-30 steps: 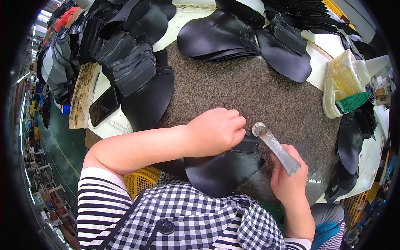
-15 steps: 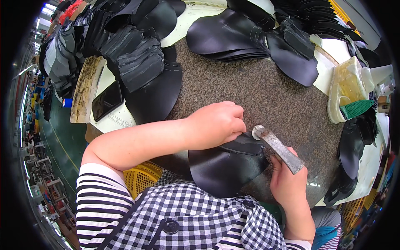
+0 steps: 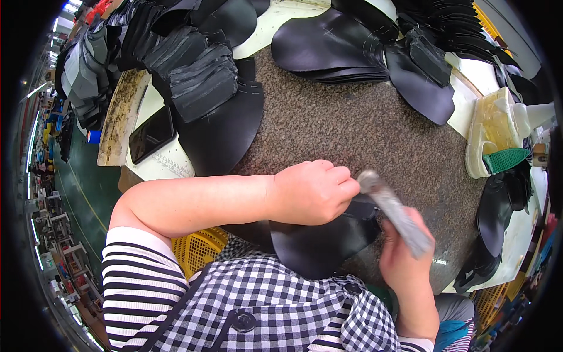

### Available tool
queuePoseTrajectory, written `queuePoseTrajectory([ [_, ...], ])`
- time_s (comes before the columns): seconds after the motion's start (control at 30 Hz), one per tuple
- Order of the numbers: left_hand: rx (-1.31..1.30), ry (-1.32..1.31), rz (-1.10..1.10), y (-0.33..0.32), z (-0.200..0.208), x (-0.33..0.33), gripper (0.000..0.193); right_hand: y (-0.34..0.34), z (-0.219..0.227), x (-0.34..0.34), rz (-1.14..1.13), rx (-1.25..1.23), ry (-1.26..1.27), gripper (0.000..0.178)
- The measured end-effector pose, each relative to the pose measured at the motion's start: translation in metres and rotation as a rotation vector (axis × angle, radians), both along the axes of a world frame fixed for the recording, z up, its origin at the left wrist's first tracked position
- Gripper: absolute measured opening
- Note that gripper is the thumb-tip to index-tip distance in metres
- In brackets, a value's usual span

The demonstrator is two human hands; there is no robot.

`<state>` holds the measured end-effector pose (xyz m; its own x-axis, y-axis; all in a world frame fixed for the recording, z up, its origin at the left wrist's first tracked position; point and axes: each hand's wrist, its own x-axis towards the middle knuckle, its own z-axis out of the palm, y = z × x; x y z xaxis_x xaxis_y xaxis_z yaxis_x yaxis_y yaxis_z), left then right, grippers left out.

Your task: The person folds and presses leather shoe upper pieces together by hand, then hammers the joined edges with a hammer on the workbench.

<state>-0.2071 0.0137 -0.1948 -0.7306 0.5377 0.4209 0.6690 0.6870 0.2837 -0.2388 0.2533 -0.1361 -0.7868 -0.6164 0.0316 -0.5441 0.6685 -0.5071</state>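
Note:
A black leather piece (image 3: 316,249) with a curved lower edge lies at the near side of the brown speckled work surface, close to my body. My left hand (image 3: 314,190) is closed over its upper edge, the fingers curled in; the fingertips are hidden beneath the hand. In my right hand (image 3: 406,252) is a metal hammer (image 3: 394,211), smeared by motion. The hammer's round face is just right of my left knuckles, above the upper right corner of the piece.
Stacked black leather pieces (image 3: 328,44) lie along the far edge, with more at the far left (image 3: 202,82). A phone (image 3: 151,135) rests at left. A glue container (image 3: 492,126) with a green brush (image 3: 505,160) stands at right. Below my left forearm is a yellow basket (image 3: 198,252).
My left hand has shifted slightly right and nearer, covering more of the leather's upper edge. The hammer has moved a little and is now blurred. The whole view has shifted slightly.

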Motion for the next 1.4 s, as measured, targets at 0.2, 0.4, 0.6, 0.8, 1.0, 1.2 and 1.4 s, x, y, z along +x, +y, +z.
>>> queuePoseTrajectory([
  [0.2,-0.002,0.083,0.145,0.027,-0.001,-0.016,0.015,-0.001,0.013,-0.009,-0.051,0.064,0.101,0.016],
  [0.4,0.269,-0.248,0.199,0.013,-0.002,-0.017,0.014,0.006,0.002,-0.002,-0.063,0.120,0.045,0.010],
  [0.6,-0.106,-0.044,-0.003,0.009,0.007,-0.011,0.026,0.008,0.001,-0.009,-0.020,0.023,0.122,0.015],
  [0.8,-0.109,-0.012,-0.005,0.012,0.004,-0.007,0.026,0.003,0.001,-0.009,0.022,0.093,0.086,0.030],
  [1.0,0.117,-0.151,0.129,0.005,0.003,-0.009,0.022,0.001,0.001,-0.004,0.032,0.100,0.029,0.020],
  [1.2,-0.085,-0.104,-0.063,-0.010,0.011,-0.006,0.031,-0.004,0.000,-0.005,0.053,0.074,0.074,0.017],
  [1.4,-0.002,-0.086,0.022,-0.002,-0.002,-0.001,0.034,-0.004,-0.001,-0.004,0.087,0.042,0.069,0.022],
])
